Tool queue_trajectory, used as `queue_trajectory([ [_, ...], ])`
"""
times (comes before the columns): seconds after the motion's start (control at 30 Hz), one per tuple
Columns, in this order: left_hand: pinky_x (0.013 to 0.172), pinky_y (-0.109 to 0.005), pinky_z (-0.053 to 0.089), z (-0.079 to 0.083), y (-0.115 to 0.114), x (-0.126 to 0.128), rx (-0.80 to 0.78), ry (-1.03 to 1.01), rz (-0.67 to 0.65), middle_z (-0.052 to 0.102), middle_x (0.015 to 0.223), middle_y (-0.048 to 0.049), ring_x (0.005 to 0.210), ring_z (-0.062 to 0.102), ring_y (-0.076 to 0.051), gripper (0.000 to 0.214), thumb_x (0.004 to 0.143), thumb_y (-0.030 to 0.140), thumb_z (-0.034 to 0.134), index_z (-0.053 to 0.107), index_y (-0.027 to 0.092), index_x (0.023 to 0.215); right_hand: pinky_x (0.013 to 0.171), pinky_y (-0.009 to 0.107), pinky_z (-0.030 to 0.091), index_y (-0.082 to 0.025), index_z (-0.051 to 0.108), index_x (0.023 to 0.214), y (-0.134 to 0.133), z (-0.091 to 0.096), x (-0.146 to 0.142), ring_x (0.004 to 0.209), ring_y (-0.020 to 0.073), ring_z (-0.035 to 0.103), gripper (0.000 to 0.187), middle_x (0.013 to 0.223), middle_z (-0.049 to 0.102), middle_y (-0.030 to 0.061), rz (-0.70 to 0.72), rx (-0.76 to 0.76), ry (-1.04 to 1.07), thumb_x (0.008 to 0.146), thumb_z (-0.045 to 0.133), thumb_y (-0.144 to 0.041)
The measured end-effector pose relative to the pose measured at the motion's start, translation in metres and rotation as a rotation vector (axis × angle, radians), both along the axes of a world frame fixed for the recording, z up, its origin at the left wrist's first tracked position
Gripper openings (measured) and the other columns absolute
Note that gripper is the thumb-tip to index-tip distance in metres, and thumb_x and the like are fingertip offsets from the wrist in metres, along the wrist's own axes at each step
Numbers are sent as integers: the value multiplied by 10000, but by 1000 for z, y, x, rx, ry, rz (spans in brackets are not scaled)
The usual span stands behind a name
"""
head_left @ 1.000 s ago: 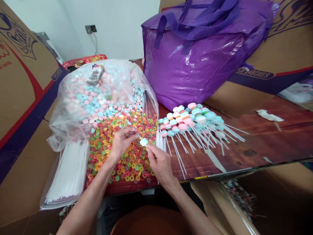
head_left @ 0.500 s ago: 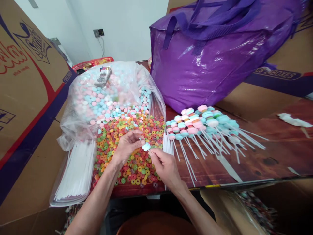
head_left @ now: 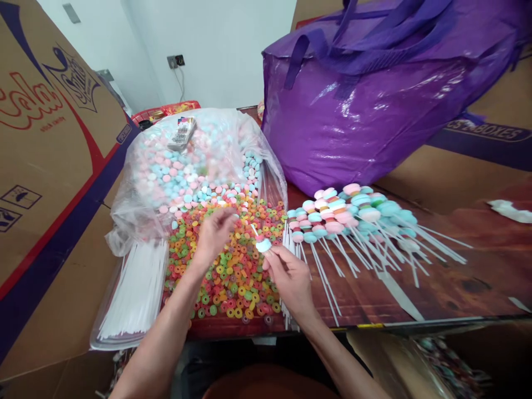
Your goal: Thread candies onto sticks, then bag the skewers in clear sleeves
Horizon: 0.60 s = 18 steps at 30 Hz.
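My right hand pinches a white stick with a pale blue round sweet threaded on it, just above my fingers. My left hand hovers over a heap of small coloured ring sweets, fingers curled together at the tips; what they hold, if anything, is too small to name. Behind the rings lies a clear plastic bag of pink, blue and white round sweets. To the right, several finished sticks loaded with sweets lie fanned out on the table.
A tray of bare white sticks lies at the left table edge, more loose sticks beside the rings. A big purple bag stands at the back right. Cardboard boxes wall in the left and the far right.
My left hand has let go of the stick and moved left over the ring sweets. My right hand now holds the stick alone, tilted up. The camera shifted slightly left.
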<state>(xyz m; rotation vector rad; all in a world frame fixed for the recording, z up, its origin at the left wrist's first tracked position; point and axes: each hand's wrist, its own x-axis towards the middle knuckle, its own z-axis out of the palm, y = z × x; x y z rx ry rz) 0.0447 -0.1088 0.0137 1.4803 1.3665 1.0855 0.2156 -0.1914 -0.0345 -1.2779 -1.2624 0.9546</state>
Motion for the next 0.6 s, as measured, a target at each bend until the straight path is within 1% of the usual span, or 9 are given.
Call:
queue_trajectory([
  [0.03,786,-331,479,5,11,-8,72,175,142,706,934,-76,852,639,-203,184,882,309,570,677,172,943,471,216,339,-195,558,659,1,0,2,481,97,418,333,566,489,-40,-11,2,-11,938,539,-374],
  [0.1,832,-365,455,11,32,-24,100,525,344,708,934,-92,921,637,-249,186,877,298,566,668,186,984,479,218,343,-197,547,650,0,0,4,493,101,423,337,575,490,-38,-20,1,-28,939,536,-371],
  [0.13,838,-386,448,13,41,-31,68,660,411,707,977,-117,963,633,-281,205,870,320,572,660,187,999,485,219,347,-198,546,652,0,-2,4,500,102,428,335,581,492,-38,-21,1,-34,940,533,-367],
  [0.17,834,-402,444,13,49,-36,16,767,428,707,1000,-142,988,631,-309,222,871,352,567,658,186,986,493,220,352,-198,547,657,-1,-3,3,506,104,433,329,586,496,-37,-19,6,-40,941,530,-363],
  [0.23,812,-410,441,11,60,-42,-85,903,413,709,1010,-167,1000,632,-336,236,870,392,552,664,193,928,506,223,359,-199,555,674,-3,-6,2,518,106,443,315,596,501,-35,-6,17,-51,946,521,-354],
  [0.3,786,-391,440,9,66,-45,-113,961,367,719,988,-155,975,638,-327,206,855,371,553,674,206,879,515,226,362,-200,560,688,-3,-8,1,524,107,446,305,600,500,-35,9,20,-64,951,514,-348],
  [0.4,758,-350,437,8,71,-49,-54,953,316,729,943,-109,913,642,-286,162,796,288,586,699,213,884,518,227,363,-200,565,699,-3,-10,1,525,107,450,299,599,503,-35,12,10,-68,955,510,-346],
  [0.5,748,-318,438,9,74,-52,34,838,285,718,863,-68,833,639,-237,275,774,253,571,716,183,997,524,225,369,-197,582,721,-2,-11,2,531,108,460,281,597,511,-35,4,7,-75,953,515,-342],
  [0.6,727,-301,442,8,79,-46,115,778,126,681,789,-44,758,616,-206,327,802,252,512,723,153,1032,516,221,367,-195,593,741,-2,-12,1,522,105,460,262,594,513,-38,7,9,-78,949,522,-337],
])
